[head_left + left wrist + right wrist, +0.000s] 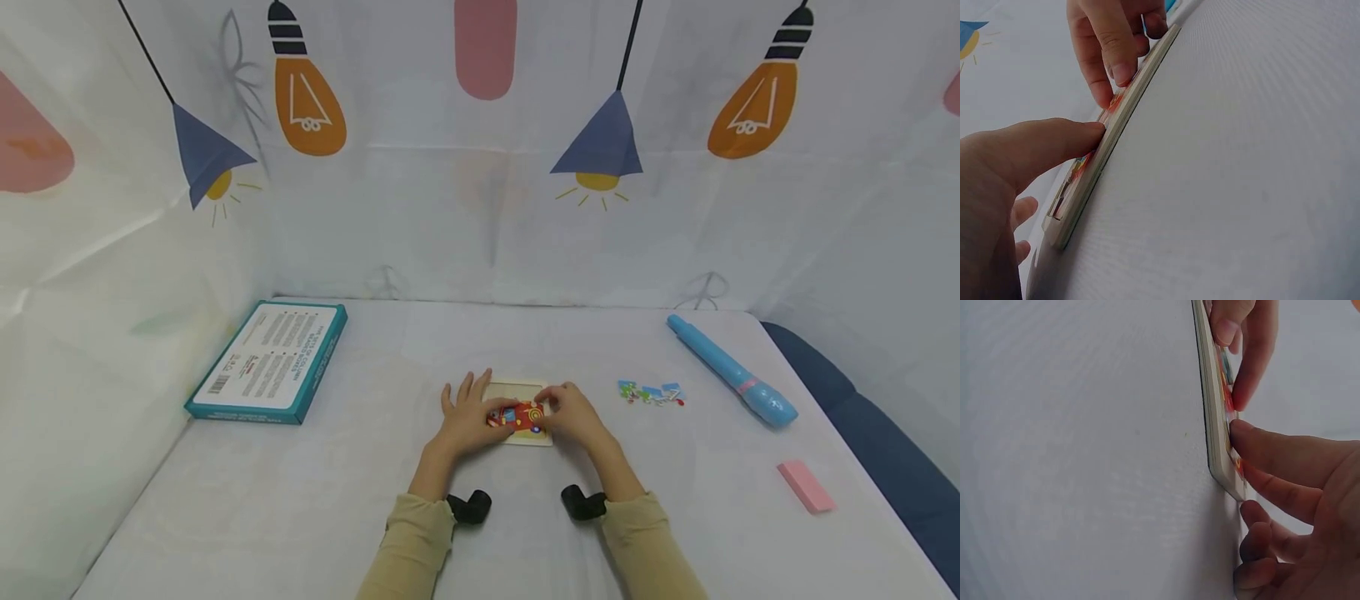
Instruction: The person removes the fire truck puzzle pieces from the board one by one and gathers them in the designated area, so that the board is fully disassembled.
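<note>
A small wooden jigsaw board (517, 389) with a pale frame lies flat on the white table. Its red, yellow and blue picture (522, 416) looks like a vehicle. On its left side rests my left hand (463, 423), thumb and index finger touching the picture, the other fingers spread out straight. At the picture's right end my right hand (577, 417) pinches a puzzle piece (1239, 467) between thumb and index finger, its other fingers curled. The piece lies in or on the board; the fingers partly cover it, so its seating cannot be told.
Several loose puzzle pieces (651, 392) lie right of the board. Beyond them are a blue tube-shaped object (731, 368) and a pink block (806, 486). A teal-edged box (266, 358) sits at the back left. A dark blue chair (832, 392) stands past the right edge.
</note>
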`<control>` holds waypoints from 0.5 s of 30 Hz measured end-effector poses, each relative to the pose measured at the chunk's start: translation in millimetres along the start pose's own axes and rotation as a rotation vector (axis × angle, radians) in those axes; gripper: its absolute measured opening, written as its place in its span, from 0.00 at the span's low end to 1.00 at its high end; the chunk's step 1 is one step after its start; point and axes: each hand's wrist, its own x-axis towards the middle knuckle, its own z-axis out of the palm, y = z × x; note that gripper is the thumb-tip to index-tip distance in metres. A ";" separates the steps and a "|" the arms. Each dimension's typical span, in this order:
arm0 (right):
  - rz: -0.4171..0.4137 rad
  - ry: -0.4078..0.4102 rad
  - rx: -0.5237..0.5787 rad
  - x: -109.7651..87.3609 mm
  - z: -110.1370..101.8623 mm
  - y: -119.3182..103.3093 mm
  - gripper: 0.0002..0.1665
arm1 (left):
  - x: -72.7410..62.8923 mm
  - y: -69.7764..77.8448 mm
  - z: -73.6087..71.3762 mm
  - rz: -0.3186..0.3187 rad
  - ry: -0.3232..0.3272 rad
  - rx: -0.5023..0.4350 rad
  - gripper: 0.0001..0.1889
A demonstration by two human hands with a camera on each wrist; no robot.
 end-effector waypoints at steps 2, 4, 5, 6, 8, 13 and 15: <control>-0.001 -0.002 0.011 1.5 0.0 0.3 0.17 | 0.5 -0.1 -0.1 -0.003 -0.002 -0.002 0.22; -0.004 -0.002 0.026 2.8 0.4 0.5 0.17 | 0.5 0.0 -0.4 -0.003 -0.004 -0.005 0.22; -0.007 -0.003 0.038 3.4 0.7 0.6 0.17 | 0.3 0.1 -0.7 -0.003 -0.006 -0.008 0.22; -0.010 -0.002 0.055 3.7 0.9 0.7 0.17 | 0.2 0.2 -0.9 -0.003 -0.008 -0.011 0.22; -0.004 -0.004 0.090 4.1 1.4 1.0 0.15 | 0.0 0.3 -1.3 -0.001 -0.009 -0.014 0.22; 0.024 0.001 0.162 3.9 2.1 2.2 0.11 | 0.3 2.1 -0.5 -0.010 0.002 -0.006 0.22; 0.023 0.001 0.161 4.1 2.3 3.1 0.10 | 1.2 4.0 1.5 -0.015 0.019 -0.010 0.21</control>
